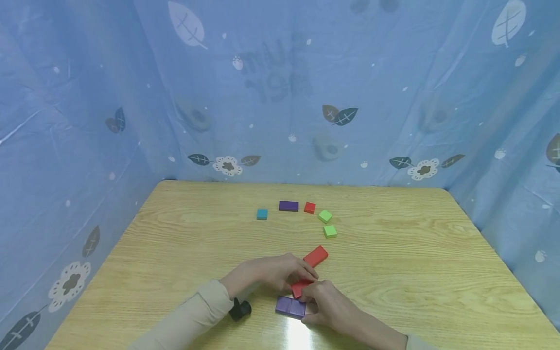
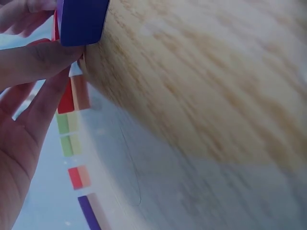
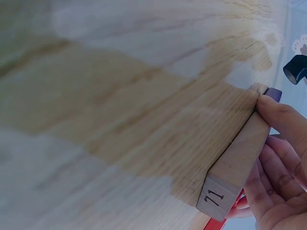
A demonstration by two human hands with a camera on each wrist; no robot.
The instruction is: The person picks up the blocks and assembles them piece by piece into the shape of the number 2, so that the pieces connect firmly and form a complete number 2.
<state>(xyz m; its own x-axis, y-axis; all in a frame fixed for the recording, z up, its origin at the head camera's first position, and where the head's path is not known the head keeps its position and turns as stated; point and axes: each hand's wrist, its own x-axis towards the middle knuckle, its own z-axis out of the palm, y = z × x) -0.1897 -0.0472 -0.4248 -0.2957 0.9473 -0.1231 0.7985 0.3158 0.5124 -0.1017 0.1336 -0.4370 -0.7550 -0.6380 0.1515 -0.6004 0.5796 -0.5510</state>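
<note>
Before you lies an oblong purple block (image 1: 284,305), coloured face up and running roughly crosswise, while just beyond its right part sits a bright red block (image 1: 299,288), turned at a slant and so largely covered that you can't be sure the two touch.

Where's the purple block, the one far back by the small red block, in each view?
Head: the far purple block sits just right of centre, left of the small red block.
Left wrist: bottom edge, left of centre, below that red block.
Right wrist: not in it.
Shared landmark: the wood-grain tabletop.
</note>
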